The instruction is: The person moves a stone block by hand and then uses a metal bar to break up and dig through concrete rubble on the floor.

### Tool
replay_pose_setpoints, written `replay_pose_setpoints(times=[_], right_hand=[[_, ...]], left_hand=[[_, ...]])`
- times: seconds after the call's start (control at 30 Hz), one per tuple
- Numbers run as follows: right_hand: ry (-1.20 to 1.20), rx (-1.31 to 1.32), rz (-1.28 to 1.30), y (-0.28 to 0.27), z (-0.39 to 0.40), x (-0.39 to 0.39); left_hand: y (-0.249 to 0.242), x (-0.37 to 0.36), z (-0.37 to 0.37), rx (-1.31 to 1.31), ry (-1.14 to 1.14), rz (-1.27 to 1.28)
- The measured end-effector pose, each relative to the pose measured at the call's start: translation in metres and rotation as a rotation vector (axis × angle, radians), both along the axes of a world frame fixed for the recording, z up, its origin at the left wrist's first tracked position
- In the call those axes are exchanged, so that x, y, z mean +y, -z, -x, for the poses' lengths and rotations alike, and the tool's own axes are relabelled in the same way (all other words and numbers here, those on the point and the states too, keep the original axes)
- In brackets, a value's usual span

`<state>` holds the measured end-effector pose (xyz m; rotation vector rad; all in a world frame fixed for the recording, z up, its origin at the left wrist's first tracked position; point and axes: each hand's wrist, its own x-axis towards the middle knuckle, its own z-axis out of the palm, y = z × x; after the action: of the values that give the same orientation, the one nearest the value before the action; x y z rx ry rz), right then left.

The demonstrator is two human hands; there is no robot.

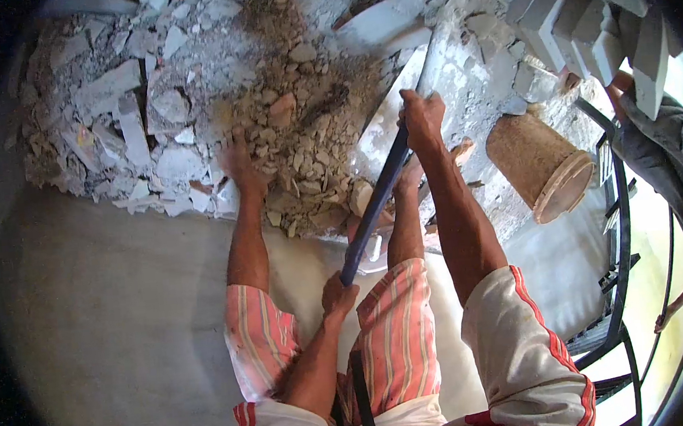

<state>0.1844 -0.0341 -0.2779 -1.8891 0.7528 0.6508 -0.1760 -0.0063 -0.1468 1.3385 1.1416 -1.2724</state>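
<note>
A long-handled tool [385, 186] slants from my lap up toward the rubble, its shaft dark blue below and pale grey above. My left hand [338, 296] is closed round the lower end of the shaft. Farther up, my right hand [424, 118] grips it with the fingers wrapped round. The tool's head cannot be made out among the blurred pale shapes at the top. Brown soil and stones [305, 144] lie ahead of my hands, between and beyond my bare legs. A dirty bucket [529, 160] leans on its side to the right of my right hand.
Broken plaster and tile pieces [125, 125] cover the upper left. Pale slabs [574, 26] stand stacked at upper right. A black metal railing [620, 249] runs along the right, with another person's hand [666, 318] beside it. Smooth grey floor [118, 308] spreads across the lower left.
</note>
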Motion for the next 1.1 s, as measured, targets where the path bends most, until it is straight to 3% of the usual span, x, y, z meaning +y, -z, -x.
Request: replay_pose_setpoints(times=[0.07,0.2,0.33,0.53,0.7,0.73,0.77,0.8,0.83,0.87,1.0,1.1], right_hand=[[0.019,0.027,0.084,-0.005,-0.007,0.002],[0.088,0.049,0.085,-0.007,-0.013,0.014],[0.028,0.027,-0.048,0.003,-0.008,0.015],[0.010,0.008,0.060,-0.040,-0.037,0.025],[-0.052,-0.005,0.131,-0.032,-0.030,0.016],[-0.114,-0.017,0.144,-0.031,-0.020,0.007],[0.011,0.060,0.087,-0.033,-0.003,0.001],[-0.134,0.104,0.092,-0.026,0.014,-0.026],[-0.109,0.106,0.161,-0.037,0.032,-0.018],[-0.005,0.100,0.068,-0.037,0.032,-0.011],[0.012,0.016,-0.081,-0.053,0.007,0.022],[-0.014,-0.053,0.031,-0.074,-0.021,0.032]], left_hand=[[-0.009,0.008,-0.006,0.060,-0.071,0.095],[-0.013,0.030,-0.021,0.032,-0.072,0.027],[-0.007,0.035,-0.021,0.142,0.008,-0.048],[-0.004,0.008,-0.032,-0.024,-0.092,-0.016],[-0.004,0.023,-0.043,-0.058,-0.024,-0.012],[-0.012,0.020,-0.033,-0.016,-0.027,0.004],[-0.034,0.015,-0.016,0.038,-0.018,0.031],[-0.054,-0.005,0.013,0.016,0.081,-0.036],[-0.073,-0.005,0.020,0.063,0.068,-0.013],[-0.066,-0.005,0.029,0.073,0.057,-0.045],[-0.040,0.027,0.003,0.078,0.043,-0.067],[-0.028,0.021,-0.016,-0.087,-0.021,-0.109]])
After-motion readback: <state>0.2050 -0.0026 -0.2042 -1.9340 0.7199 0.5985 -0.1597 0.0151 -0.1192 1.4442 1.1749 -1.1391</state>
